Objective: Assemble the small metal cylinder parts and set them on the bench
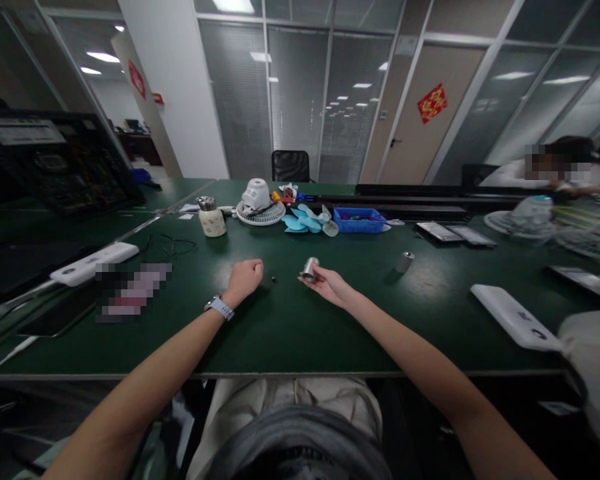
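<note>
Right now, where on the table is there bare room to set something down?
One patch lies between the small black part and the near edge; another between the right hand and the unheld can. The back is crowded with fan, blue blades and bin.

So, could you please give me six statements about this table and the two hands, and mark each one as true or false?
1. The right hand holds a silver cylinder. True.
2. The left hand lies flat with its fingers spread. False: the left hand is curled into a fist.
3. A small dark piece lies on the green table between the hands. True.
4. The wristwatch is on the right wrist. False: the wristwatch is on the left.
5. A second silver cylinder is on the table, to the right of the right hand. True.
6. The blue tray is nearer to the person than the hands are. False: the blue tray is farther away, beyond the hands.
</note>
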Demonstrator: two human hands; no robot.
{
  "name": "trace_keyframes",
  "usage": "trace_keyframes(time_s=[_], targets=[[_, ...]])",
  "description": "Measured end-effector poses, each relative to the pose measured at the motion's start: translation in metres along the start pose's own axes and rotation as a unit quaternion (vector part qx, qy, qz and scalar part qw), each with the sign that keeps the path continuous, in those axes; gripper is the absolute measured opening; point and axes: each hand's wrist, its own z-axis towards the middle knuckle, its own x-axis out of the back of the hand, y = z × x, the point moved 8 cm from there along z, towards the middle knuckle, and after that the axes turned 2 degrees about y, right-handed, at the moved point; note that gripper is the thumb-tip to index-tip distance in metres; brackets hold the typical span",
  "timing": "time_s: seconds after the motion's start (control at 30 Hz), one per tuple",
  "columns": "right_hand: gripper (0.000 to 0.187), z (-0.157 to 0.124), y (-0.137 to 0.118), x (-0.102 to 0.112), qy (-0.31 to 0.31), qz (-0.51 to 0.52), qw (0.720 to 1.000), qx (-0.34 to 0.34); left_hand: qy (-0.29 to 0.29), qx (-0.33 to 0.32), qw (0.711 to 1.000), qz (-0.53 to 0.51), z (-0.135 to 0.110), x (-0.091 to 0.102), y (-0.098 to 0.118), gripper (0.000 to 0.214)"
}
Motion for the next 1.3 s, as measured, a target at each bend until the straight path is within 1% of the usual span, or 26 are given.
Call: trace_keyframes(time_s=[0.17,0.37,0.57,0.63,0.7,0.77,0.8,0.83,0.87,0.9,0.93,0.97,1.03,1.1,1.13,1.17,1.2,1.23,1.27,1.3], targets=[[0.024,-0.006,-0.002,-0.004,0.003,-0.023,1.0,-0.005,-0.003,-0.004,1.0,-0.018,0.0,-0.002,0.0,0.03],[0.026,-0.007,-0.002,-0.007,-0.014,-0.052,0.998,-0.013,-0.008,-0.012,1.0,-0.022,0.0,-0.003,0.0,0.03],[0.02,-0.007,-0.003,-0.007,-0.009,-0.066,0.998,-0.005,-0.019,-0.008,0.999,-0.036,0.0,-0.005,0.0,0.029],[0.017,-0.006,-0.003,-0.008,-0.002,-0.082,0.997,0.011,-0.022,-0.012,0.999,-0.04,0.0,-0.005,0.0,0.028],[0.019,-0.005,-0.004,-0.006,0.016,-0.115,0.992,0.043,-0.023,-0.014,0.999,-0.04,0.001,-0.005,0.0,0.029],[0.024,-0.005,-0.01,-0.004,0.04,-0.175,0.979,0.093,-0.023,-0.012,0.999,-0.037,0.002,-0.006,-0.003,0.028],[0.027,-0.006,-0.016,-0.002,0.052,-0.215,0.967,0.125,-0.023,-0.01,0.999,-0.036,0.003,-0.006,-0.004,0.028],[0.03,-0.007,-0.024,0.0,0.064,-0.258,0.95,0.161,-0.022,-0.007,0.999,-0.037,0.004,-0.006,-0.006,0.028],[0.032,-0.009,-0.035,0.003,0.077,-0.305,0.927,0.205,-0.021,-0.005,0.999,-0.038,0.004,-0.005,-0.007,0.028],[0.035,-0.013,-0.048,0.006,0.093,-0.354,0.896,0.254,-0.02,-0.005,0.999,-0.041,0.005,-0.005,-0.008,0.028],[0.037,-0.017,-0.063,0.01,0.113,-0.403,0.855,0.306,-0.02,-0.004,0.999,-0.043,0.005,-0.004,-0.008,0.028],[0.038,-0.023,-0.079,0.015,0.137,-0.453,0.806,0.355,-0.019,-0.005,0.999,-0.045,0.005,-0.004,-0.008,0.028],[0.041,-0.033,-0.11,0.029,0.201,-0.552,0.687,0.427,-0.017,-0.009,0.999,-0.047,0.004,-0.003,-0.006,0.028],[0.042,-0.039,-0.137,0.048,0.276,-0.638,0.561,0.45,-0.016,-0.018,0.998,-0.051,0.003,-0.003,-0.003,0.028],[0.042,-0.04,-0.148,0.059,0.311,-0.672,0.503,0.446,-0.018,-0.022,0.998,-0.054,0.002,-0.004,-0.002,0.028],[0.041,-0.041,-0.158,0.07,0.341,-0.699,0.452,0.437,-0.02,-0.025,0.998,-0.056,0.002,-0.005,-0.001,0.028],[0.041,-0.04,-0.166,0.081,0.366,-0.72,0.41,0.424,-0.024,-0.027,0.998,-0.059,0.002,-0.006,0.0,0.028],[0.04,-0.039,-0.173,0.092,0.386,-0.736,0.377,0.409,-0.026,-0.028,0.997,-0.062,0.002,-0.007,0.0,0.028],[0.039,-0.038,-0.178,0.101,0.401,-0.747,0.355,0.394,-0.028,-0.028,0.997,-0.064,0.002,-0.007,0.0,0.028],[0.038,-0.036,-0.182,0.11,0.413,-0.756,0.34,0.379,-0.029,-0.029,0.997,-0.065,0.002,-0.008,-0.001,0.028]])
